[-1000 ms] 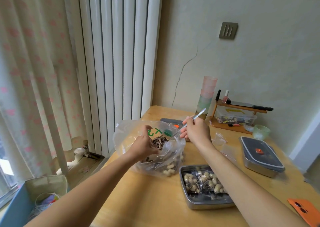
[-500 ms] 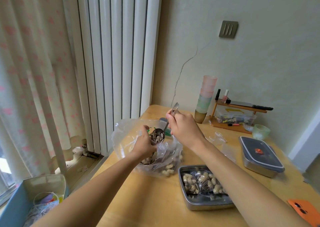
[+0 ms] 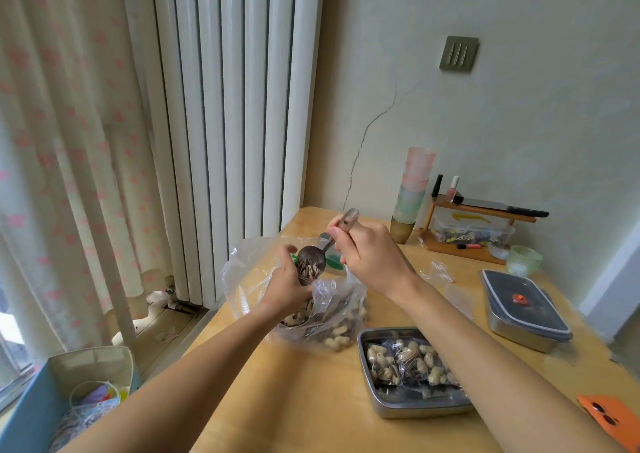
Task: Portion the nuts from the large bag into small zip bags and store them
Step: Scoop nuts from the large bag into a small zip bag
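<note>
The right hand [image 3: 370, 258] is closed in a fist round the handle of a spoon [image 3: 310, 265], whose bowl is heaped with striped seeds and tilted down toward nine o'clock. The tilt suggests a pour about to happen, not a dig. The left hand [image 3: 284, 286] meets it there, fingers curled round crinkled clear plastic. This is probably a zip bag [image 3: 320, 305] pinched open at its mouth to catch the load, though the hand hides the mouth, so that is a guess.

Both hands work directly above the big bag [image 3: 341, 335], which slumps open on the table [image 3: 294, 400] with peanuts and seeds pooled at its bottom. Filling over it is sensible, since anything that slips off the spoon drops back into the stock.

At the big bag's four o'clock, just beside it, stands an open tray [image 3: 415, 409] holding several filled packets [image 3: 408, 362], close by for a short drop. A lidded tin [image 3: 523, 310] sits at the tray's two o'clock, apart from it. More loose clear plastic [image 3: 437, 272] lies at the right hand's three o'clock. It may be spare bags kept within reach, but it is too faint to be sure.

The portioning looks partly done, with plenty of nuts left.
</note>
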Available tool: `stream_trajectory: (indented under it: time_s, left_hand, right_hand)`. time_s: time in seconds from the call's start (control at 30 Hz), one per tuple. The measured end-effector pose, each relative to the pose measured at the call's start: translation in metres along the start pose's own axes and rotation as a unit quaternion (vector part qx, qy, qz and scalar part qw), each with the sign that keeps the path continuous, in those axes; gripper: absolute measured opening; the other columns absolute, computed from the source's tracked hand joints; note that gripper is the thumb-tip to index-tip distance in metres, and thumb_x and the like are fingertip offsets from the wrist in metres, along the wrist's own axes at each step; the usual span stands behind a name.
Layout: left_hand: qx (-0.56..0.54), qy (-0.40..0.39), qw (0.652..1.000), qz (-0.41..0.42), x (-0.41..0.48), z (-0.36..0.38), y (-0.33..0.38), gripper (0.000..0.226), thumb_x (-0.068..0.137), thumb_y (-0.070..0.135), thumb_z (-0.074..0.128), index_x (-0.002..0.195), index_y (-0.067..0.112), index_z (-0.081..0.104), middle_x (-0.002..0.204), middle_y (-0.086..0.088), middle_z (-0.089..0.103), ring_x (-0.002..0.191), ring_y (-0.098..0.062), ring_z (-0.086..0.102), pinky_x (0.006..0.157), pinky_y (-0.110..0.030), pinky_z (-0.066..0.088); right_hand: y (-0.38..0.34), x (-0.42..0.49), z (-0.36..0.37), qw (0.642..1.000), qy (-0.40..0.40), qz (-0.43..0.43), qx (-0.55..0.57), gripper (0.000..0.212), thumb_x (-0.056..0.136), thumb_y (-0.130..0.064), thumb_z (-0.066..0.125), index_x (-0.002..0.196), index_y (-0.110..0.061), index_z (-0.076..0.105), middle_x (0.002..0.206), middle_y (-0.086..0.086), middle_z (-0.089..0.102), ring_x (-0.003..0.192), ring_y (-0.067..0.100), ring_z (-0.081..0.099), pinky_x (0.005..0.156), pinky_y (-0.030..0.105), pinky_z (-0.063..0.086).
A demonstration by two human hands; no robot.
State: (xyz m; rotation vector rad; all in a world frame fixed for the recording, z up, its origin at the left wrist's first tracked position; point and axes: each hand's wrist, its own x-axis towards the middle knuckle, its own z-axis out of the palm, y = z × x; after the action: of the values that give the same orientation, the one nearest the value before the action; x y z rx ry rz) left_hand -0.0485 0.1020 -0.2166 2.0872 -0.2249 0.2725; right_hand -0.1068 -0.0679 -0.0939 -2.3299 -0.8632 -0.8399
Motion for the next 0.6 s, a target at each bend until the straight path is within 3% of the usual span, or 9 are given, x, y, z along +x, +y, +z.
stream_trajectory:
  time_s: [0.1, 0.2, 0.37, 0.5, 0.6]
  left_hand:
    - [-0.001, -0.001, 1.0, 0.001, -0.0008, -0.0004, -0.0007, 0.067, 0.081, 0.003, 0.07, 0.126, 0.023, 0.025, 0.098, -0.014, 0.069, 0.077, -0.028, 0.067, 0.061, -0.026, 0.051]
    - [-0.003, -0.006, 1.0, 0.008, -0.0033, -0.0016, 0.0007, 0.066, 0.082, 0.002, 0.068, 0.128, 0.02, 0.024, 0.086, -0.008, 0.067, 0.067, -0.02, 0.062, 0.052, -0.017, 0.044]
    - [-0.014, -0.023, 1.0, 0.009, -0.0051, -0.002, -0.0014, 0.069, 0.082, 0.001, 0.068, 0.13, 0.022, 0.023, 0.069, -0.004, 0.062, 0.057, -0.017, 0.055, 0.049, -0.018, 0.04]
    - [-0.006, -0.034, 0.999, 0.006, -0.0034, -0.0017, -0.006, 0.072, 0.082, 0.004, 0.072, 0.132, 0.022, 0.023, 0.079, -0.011, 0.071, 0.065, -0.022, 0.065, 0.055, -0.018, 0.046]
    - [0.013, -0.039, 0.999, 0.001, -0.0024, -0.0021, -0.009, 0.073, 0.082, 0.01, 0.075, 0.131, 0.024, 0.022, 0.083, -0.01, 0.067, 0.062, -0.021, 0.061, 0.054, -0.02, 0.046]
  right_hand:
    - [-0.0019, -0.0005, 0.0023, 1.0, -0.002, -0.014, 0.006, 0.027, 0.106, -0.023, 0.048, 0.104, -0.004, 0.068, 0.078, 0.005, 0.066, 0.061, 0.016, 0.06, 0.065, 0.036, 0.051]
    - [-0.0011, -0.0021, 0.0053, 1.0, 0.005, -0.018, -0.005, 0.026, 0.106, -0.024, 0.048, 0.104, -0.007, 0.067, 0.079, 0.003, 0.065, 0.063, 0.016, 0.058, 0.064, 0.038, 0.052]
    - [0.0003, -0.0032, 0.0071, 1.0, -0.002, -0.007, -0.004, 0.028, 0.106, -0.025, 0.048, 0.105, -0.005, 0.068, 0.081, 0.004, 0.066, 0.069, 0.022, 0.062, 0.067, 0.041, 0.053]
    - [0.0, -0.0039, 0.0068, 1.0, 0.005, 0.004, 0.006, 0.022, 0.107, -0.02, 0.049, 0.103, -0.007, 0.066, 0.075, 0.002, 0.062, 0.063, 0.019, 0.059, 0.064, 0.039, 0.051]
    - [0.0004, -0.004, 0.0088, 1.0, -0.017, 0.019, 0.015, 0.022, 0.107, -0.018, 0.051, 0.103, -0.005, 0.068, 0.074, 0.003, 0.065, 0.062, 0.02, 0.063, 0.067, 0.04, 0.052]
